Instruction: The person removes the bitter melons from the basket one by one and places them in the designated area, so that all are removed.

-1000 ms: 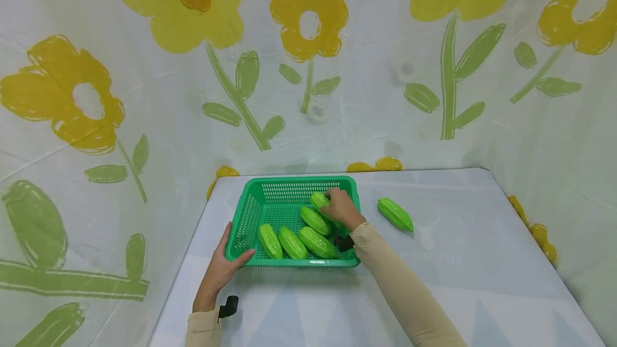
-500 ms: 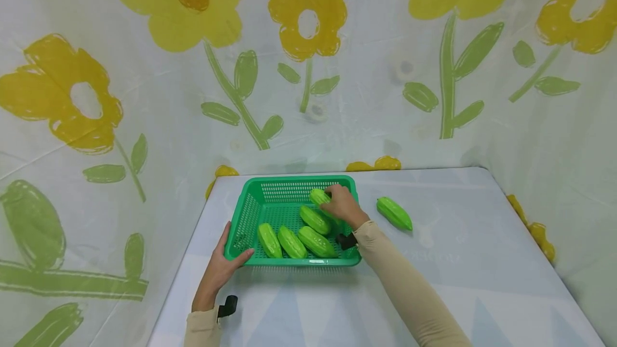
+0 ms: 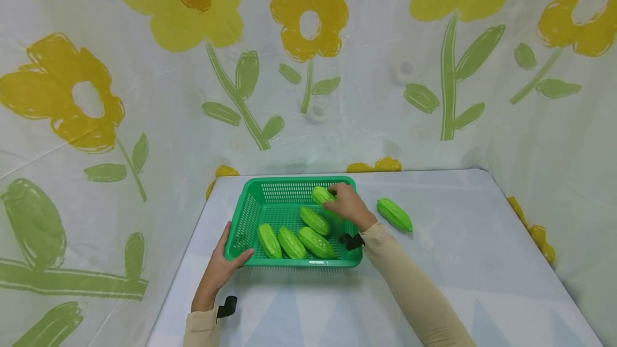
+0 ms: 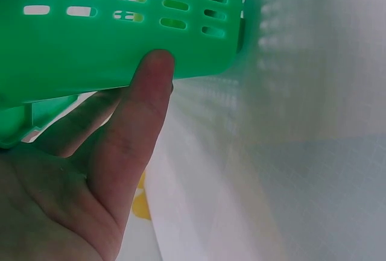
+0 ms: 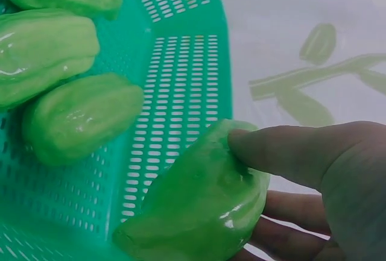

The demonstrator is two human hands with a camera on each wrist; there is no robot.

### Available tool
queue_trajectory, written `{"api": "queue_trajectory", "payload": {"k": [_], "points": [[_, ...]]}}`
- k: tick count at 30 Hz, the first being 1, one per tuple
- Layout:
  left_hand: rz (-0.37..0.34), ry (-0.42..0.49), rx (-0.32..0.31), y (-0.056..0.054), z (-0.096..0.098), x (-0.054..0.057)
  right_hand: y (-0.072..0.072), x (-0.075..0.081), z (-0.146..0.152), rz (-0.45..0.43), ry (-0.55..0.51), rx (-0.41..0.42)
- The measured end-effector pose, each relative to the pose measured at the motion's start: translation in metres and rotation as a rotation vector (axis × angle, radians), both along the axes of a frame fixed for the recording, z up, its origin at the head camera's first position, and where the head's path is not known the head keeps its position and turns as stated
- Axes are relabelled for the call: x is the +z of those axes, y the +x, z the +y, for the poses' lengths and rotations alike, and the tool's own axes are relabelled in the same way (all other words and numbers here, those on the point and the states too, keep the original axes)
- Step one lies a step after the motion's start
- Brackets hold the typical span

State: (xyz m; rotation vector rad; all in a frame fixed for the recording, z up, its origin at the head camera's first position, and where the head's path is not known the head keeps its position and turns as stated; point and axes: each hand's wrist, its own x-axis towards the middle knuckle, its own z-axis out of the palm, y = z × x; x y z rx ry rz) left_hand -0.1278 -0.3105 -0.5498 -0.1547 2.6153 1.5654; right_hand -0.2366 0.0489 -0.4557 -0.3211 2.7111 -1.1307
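Since the earlier head frames, the right hand (image 3: 348, 203) and the held gourd (image 3: 321, 195) have shifted slightly right and upward in the frame, while the basket (image 3: 294, 263) and the gourds lying in it stay put.

Nearest, at the bottom of the frame, are two beige sleeves (image 3: 409, 288). The left hand (image 3: 220, 270) sits left of and below center, at the basket's near left corner: fingers straight against the outer side, thumb against the front edge, touching rather than curled round it. Just beyond, three front gourds (image 3: 292, 243) lie side by side in the basket, with a fourth gourd (image 3: 315, 221) behind the rightmost. Farther back, near the basket's right rear corner, the right hand, well apart from the left, pinches the held gourd between thumb and fingers; I cannot tell whether the gourd touches the basket. Right of center, a loose gourd (image 3: 394, 215) lies on the desk (image 3: 463, 266). A flowered cloth (image 3: 371, 106) hangs behind.

The held gourd looks glossy and seems gripped toward one end, so it could twist or slip and drop against the fourth gourd. If it catches the rim, it could drag the basket, since the left hand's contact looks light.
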Motion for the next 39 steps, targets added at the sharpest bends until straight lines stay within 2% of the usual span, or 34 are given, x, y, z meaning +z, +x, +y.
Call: {"api": "queue_trajectory", "payload": {"k": [13, 22, 32, 39], "points": [[-0.008, -0.015, 0.007, 0.008, -0.001, -0.001, 0.010, -0.002, 0.018, 0.031, 0.010, 0.004], [0.004, -0.020, 0.004, 0.003, -0.001, -0.001, 0.016, 0.007, 0.035, 0.112, 0.012, 0.009], [0.006, -0.024, 0.004, 0.002, -0.001, -0.001, 0.015, 0.011, 0.060, 0.124, -0.022, 0.014], [0.013, -0.023, -0.003, 0.000, 0.000, -0.001, 0.016, 0.011, 0.077, 0.101, -0.044, -0.018]]}}
